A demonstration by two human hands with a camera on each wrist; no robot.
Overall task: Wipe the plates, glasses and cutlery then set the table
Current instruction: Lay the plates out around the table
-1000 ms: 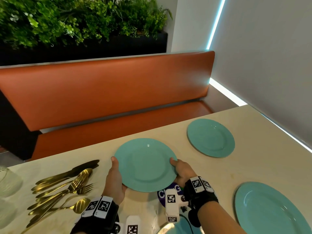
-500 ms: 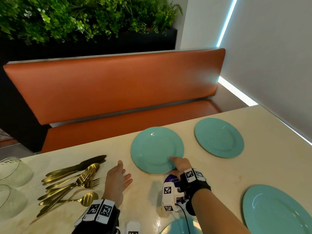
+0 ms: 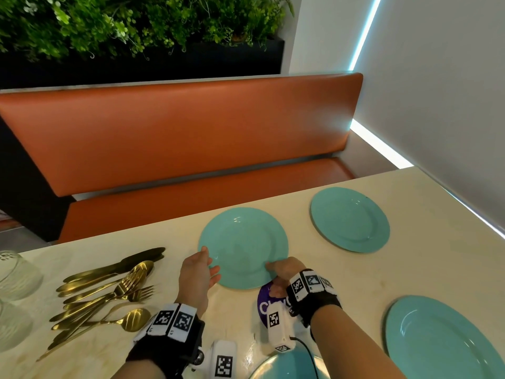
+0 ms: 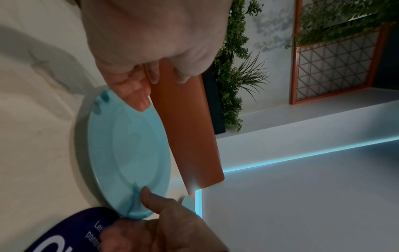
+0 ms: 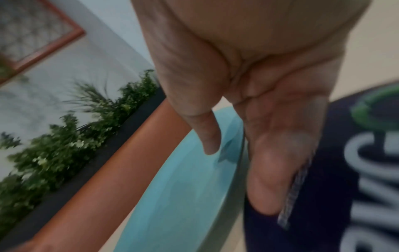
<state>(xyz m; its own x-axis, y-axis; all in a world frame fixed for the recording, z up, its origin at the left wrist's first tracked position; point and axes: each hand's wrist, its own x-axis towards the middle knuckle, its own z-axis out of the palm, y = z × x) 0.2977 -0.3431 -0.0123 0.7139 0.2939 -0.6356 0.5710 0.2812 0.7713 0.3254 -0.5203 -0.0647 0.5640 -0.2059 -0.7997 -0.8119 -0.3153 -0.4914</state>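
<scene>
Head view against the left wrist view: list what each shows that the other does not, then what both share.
Only the head view shows the gold cutlery, the glasses at the table's left edge, the far teal plate, the near right plate and both wrist bands.

Only the left wrist view shows the orange-framed lattice panel on the wall and small white print on the purple item.

Both show the middle teal plate on the table, the left hand and right hand at its rim, the orange bench and the plants.
</scene>
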